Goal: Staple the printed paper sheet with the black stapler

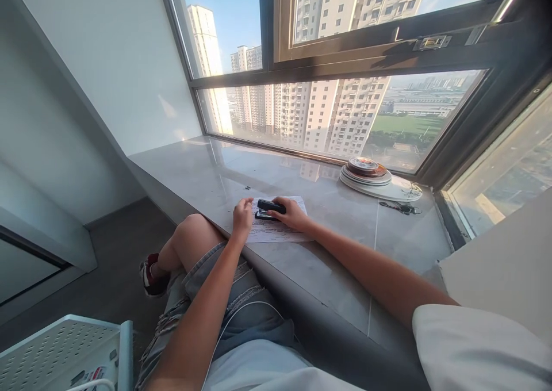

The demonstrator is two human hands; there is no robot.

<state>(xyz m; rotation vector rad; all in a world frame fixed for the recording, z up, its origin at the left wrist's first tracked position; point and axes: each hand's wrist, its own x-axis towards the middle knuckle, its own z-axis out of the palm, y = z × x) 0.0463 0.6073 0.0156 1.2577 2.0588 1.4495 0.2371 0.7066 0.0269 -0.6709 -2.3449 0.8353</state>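
Note:
A black stapler (pixel 271 206) rests over the printed paper (pixel 276 233) on the grey stone sill. My right hand (pixel 292 214) is closed around the stapler's rear part from the right. The stapler's front end points left, toward my left hand (pixel 243 217). That hand is at the paper's left edge with its fingers curled together; whether they pinch the sheet or something small cannot be made out. Just beyond it, two small dark pieces (pixel 248 188) lie on the sill.
Stacked plates and round lids (pixel 365 172) stand by the window at the right, with keys or a similar small metal bunch (pixel 401 207) in front. A white perforated cart (pixel 64 345) is at the lower left. The sill's front edge (pixel 276 267) runs beside my legs.

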